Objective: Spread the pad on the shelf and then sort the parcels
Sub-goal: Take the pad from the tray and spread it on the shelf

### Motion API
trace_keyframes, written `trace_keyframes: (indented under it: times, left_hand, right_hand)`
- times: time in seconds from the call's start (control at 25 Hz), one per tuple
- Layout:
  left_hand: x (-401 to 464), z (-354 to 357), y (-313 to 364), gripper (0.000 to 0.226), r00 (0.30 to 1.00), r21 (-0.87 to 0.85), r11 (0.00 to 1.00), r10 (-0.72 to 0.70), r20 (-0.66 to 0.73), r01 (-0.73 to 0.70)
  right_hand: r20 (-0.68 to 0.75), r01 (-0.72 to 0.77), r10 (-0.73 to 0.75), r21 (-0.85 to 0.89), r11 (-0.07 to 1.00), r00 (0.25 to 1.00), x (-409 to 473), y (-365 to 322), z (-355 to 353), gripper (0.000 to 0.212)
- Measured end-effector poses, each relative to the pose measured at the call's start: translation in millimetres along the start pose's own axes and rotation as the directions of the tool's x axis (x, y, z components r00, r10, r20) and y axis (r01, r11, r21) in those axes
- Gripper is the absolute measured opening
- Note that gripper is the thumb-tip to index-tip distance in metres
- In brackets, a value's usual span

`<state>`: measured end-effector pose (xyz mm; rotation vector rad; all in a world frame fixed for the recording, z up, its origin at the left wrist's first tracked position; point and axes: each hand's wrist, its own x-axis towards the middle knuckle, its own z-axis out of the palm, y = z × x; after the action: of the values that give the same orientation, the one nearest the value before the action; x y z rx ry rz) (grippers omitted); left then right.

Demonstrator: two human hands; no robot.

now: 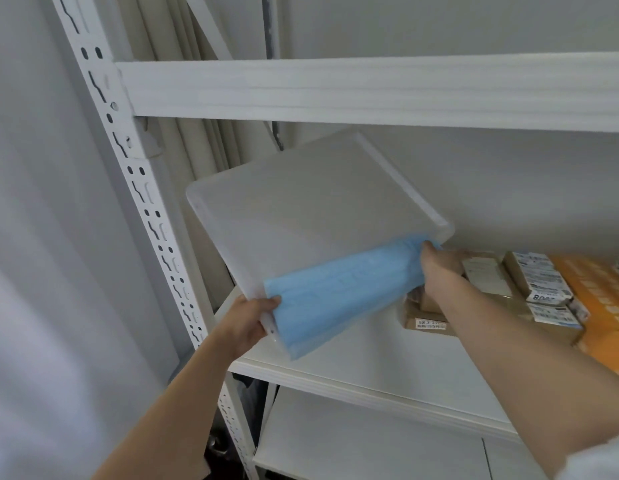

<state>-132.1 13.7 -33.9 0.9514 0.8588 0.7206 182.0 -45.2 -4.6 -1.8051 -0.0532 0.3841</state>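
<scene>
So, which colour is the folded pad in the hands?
Light blue pad, shown in the head view.

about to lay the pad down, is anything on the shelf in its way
Directly below the blue pad, the left part of the shelf shows bare board. The parcels crowd the right part, the nearest brown one just under the right hand, so spreading rightward would likely meet them.

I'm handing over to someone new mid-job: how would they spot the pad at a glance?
Find the white metal shelf unit and its middle board, parcels stacked at its right end. Above the board's bare left part, both hands, left and right, hold a tilted translucent white tray. The pad is the folded light-blue sheet at the tray's lower edge, the only blue thing among white and brown.
</scene>
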Motion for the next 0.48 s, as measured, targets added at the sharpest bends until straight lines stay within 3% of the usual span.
trace_keyframes:
  times: [0.08,0.2,0.32,0.48]
  left_hand:
    - [-3,-4,2,0.013,0.997,0.006,0.998,-0.063,0.044,0.063]
    - [-8,-8,2,0.027,0.981,0.039,0.990,-0.141,0.130,0.137]
    - [-13,-11,-3,0.033,0.973,0.119,0.979,-0.182,0.139,0.166]
    - [-26,-13,-6,0.031,0.963,0.194,0.957,-0.241,0.116,0.216]
  right_hand:
    - [-0.072,0.059,-0.063,-0.048,0.997,0.995,2,4,-26,0.077]
    - [-0.132,0.101,-0.112,-0.091,0.991,0.985,0,18,-61,0.068]
    - [-0.165,0.050,-0.083,-0.194,0.980,0.983,-7,41,-88,0.061]
    - [-0.223,0.002,-0.032,-0.133,0.991,0.974,-9,59,-102,0.059]
